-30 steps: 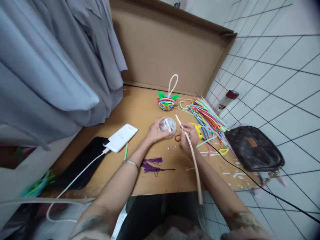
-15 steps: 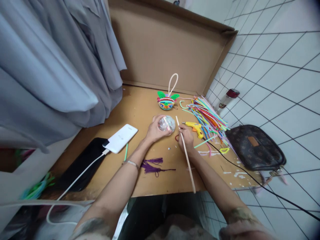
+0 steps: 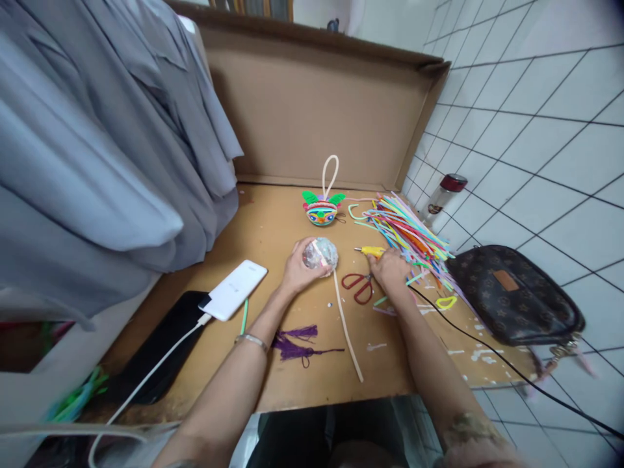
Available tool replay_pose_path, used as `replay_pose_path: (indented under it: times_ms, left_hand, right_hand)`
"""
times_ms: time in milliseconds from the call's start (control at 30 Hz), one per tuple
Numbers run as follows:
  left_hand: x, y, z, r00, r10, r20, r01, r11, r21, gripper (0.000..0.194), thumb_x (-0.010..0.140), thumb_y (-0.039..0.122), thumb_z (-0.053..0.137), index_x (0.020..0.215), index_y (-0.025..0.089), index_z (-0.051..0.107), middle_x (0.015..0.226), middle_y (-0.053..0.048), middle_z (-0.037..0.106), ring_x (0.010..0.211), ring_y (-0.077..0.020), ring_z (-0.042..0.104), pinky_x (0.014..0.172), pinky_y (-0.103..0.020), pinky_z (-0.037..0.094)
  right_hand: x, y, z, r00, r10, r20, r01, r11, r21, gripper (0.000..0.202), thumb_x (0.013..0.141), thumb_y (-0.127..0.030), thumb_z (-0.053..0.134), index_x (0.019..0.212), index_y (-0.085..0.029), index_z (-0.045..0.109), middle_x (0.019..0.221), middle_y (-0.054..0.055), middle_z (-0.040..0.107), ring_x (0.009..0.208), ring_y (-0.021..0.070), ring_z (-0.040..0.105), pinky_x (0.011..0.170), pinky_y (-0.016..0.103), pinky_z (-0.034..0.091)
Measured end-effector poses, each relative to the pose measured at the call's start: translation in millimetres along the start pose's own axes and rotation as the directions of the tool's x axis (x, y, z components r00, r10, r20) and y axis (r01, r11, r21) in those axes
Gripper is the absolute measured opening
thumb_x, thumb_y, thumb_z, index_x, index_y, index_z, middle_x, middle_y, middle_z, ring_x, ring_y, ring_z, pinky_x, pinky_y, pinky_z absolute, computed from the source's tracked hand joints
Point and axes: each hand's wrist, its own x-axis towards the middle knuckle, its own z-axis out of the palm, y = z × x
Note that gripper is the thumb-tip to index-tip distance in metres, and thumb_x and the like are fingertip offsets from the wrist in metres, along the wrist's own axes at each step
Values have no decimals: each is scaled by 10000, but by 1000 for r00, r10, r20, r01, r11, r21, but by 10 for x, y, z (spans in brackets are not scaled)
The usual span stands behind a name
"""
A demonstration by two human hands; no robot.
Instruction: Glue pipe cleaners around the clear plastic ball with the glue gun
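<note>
Head view: left hand (image 3: pixel 297 268), fingers and thumb curled round a clear, roundish ball (image 3: pixel 325 252) with a pale band across it; grip closed on the ball, at the table's middle. Right hand (image 3: pixel 394 270), laid over a yellow glue gun (image 3: pixel 372 251) with its nozzle toward the ball; touching it, though whether the fingers are closed round the handle cannot be told.

Just below the ball: one long, cream fuzzy strip (image 3: pixel 347 325), its upper end near the ball, contact unclear. Between the hands, slightly nearer the wearer: red-handled scissors (image 3: pixel 362 278), partly hidden by the right hand. Beyond the ball: one multicoloured round ornament (image 3: pixel 322 212) with green ears and a cream loop.

Beyond and right of the right hand: a bundle of multicoloured fuzzy strips (image 3: pixel 409 227). Farther right: a brown patterned bag (image 3: pixel 517 296) with a tan patch; above it, a clear bottle with a dark red cap (image 3: pixel 442 195).

Nearer the wearer than the left hand: purple thread tassels (image 3: pixel 292 351), beside the wrist. Left of that wrist: a white phone (image 3: pixel 236 290), cable attached, overlapping a flat black object (image 3: pixel 168 351).
</note>
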Motion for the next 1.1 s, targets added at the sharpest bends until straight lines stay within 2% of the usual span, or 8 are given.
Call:
replay_pose_path:
  times_ms: [267,433,500,600,700,800,900,1100]
  left_hand:
    - [70,-32,169,998,56,5,-56,998,22,755,579,312,860,1263,197,561,1314,-121,578,1228,-300,596,1068,-462,490]
    - [66,-18,170,991,133,14,-134,987,91,768,552,288,881,1248,210,566,1359,-128,548,1293,-315,554,1109,-483,459]
    - [63,-11,143,989,147,31,-150,984,95,758,571,280,868,1259,210,558,1324,-117,576,1256,-303,579,1093,-471,474]
    - [74,-9,113,984,176,36,-179,980,89,755,576,296,872,1256,196,560,1313,-122,593,1237,-298,592,1079,-465,488]
    - [87,-15,103,979,195,55,-199,976,90,770,565,325,887,1253,205,563,1309,-121,610,1224,-300,604,1041,-465,517]
    - [86,-18,112,980,188,68,-193,979,67,760,565,333,889,1245,221,569,1321,-123,614,1217,-303,612,1006,-461,536]
    - [76,-6,132,977,196,88,-199,980,18,740,569,337,887,1231,219,578,1319,-127,619,1220,-302,614,1037,-463,515]
    - [77,33,148,979,175,106,-175,985,-14,717,580,357,880,1219,212,587,1298,-116,626,1223,-298,611,1079,-463,482]
  right_hand:
    - [128,167,148,980,151,132,-164,982,94,526,845,-496,604,1136,-63,667,1104,226,701,1017,328,699,770,351,508]
    - [143,258,124,986,169,-11,-159,945,285,481,828,-472,569,1085,-82,685,994,204,730,914,323,695,721,353,480]
    - [124,237,112,981,167,-102,-115,913,392,477,809,-471,560,1088,-100,668,943,177,729,870,312,678,722,362,475]
    - [41,129,108,956,118,-268,39,856,515,463,760,-455,585,1083,-126,631,926,137,714,850,291,656,758,377,487]
    - [-89,-14,118,902,58,-427,216,795,566,422,765,-452,575,1055,-148,603,967,134,702,858,269,651,787,383,504]
    - [-192,-107,125,855,18,-518,325,761,562,422,779,-469,560,1058,-153,588,984,142,700,882,265,661,792,380,519]
    - [-234,-126,117,845,-16,-534,352,768,535,423,794,-467,548,1078,-156,585,989,142,701,908,264,669,819,379,526]
    - [-231,-102,70,897,-38,-440,286,809,513,408,827,-430,543,1119,-146,575,1051,167,678,991,281,653,895,402,508]
